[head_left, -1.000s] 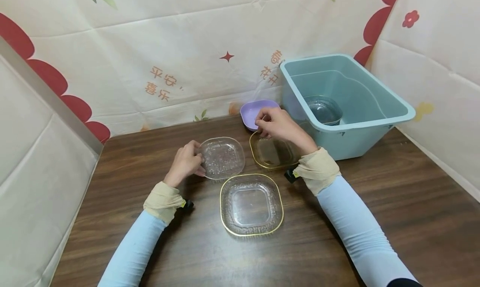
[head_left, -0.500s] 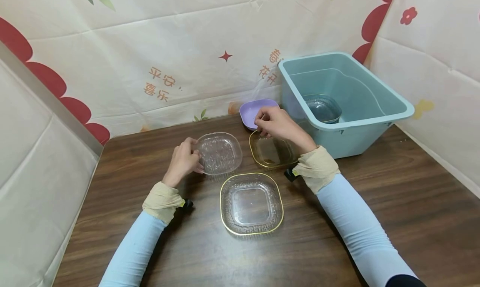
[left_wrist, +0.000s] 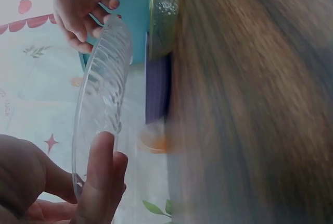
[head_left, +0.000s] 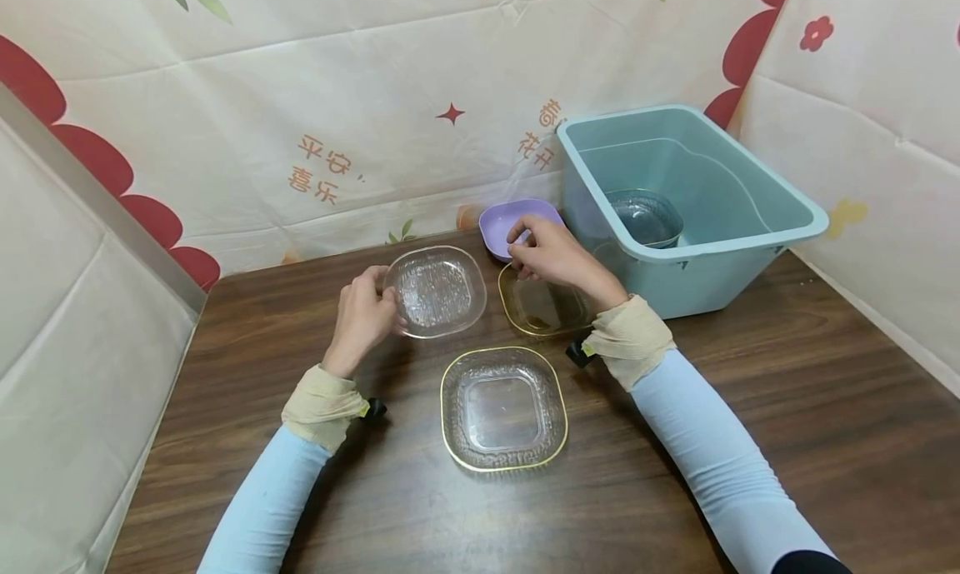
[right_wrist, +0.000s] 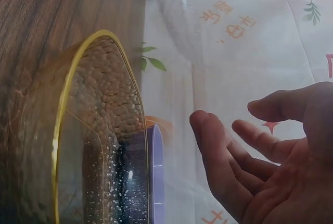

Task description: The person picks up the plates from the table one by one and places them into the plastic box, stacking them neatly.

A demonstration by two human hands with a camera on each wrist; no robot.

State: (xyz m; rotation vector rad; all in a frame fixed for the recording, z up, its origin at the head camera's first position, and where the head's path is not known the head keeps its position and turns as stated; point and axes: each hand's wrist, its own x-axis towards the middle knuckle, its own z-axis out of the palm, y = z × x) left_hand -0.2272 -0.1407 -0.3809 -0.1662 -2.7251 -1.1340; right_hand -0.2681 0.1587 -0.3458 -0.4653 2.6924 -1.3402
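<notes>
My left hand (head_left: 363,316) pinches the left edge of a clear, rounded-square plastic dish (head_left: 438,295), thumb on one face and fingers on the other. The left wrist view has this dish (left_wrist: 101,83) raised off the table. Over an amber dish with a gold rim (head_left: 543,314) hovers my right hand (head_left: 553,259), its fingers loosely bent and nothing between them. Beside it in the right wrist view, the amber dish (right_wrist: 104,86) shows a dimpled wall. A purple dish (head_left: 495,222) lies just behind, partly covered by the right hand.
A clear gold-rimmed dish (head_left: 502,411) lies on the wooden table (head_left: 420,516), nearest the body. At the right back stands a deep blue-green bin (head_left: 690,282) with a dark-looking clear bowl (head_left: 648,217) inside. A printed cloth (head_left: 412,82) hangs behind the table.
The left hand has lifted the clear dish and carried it slightly away from the body. My right hand has barely shifted, and the other dishes stay in place.
</notes>
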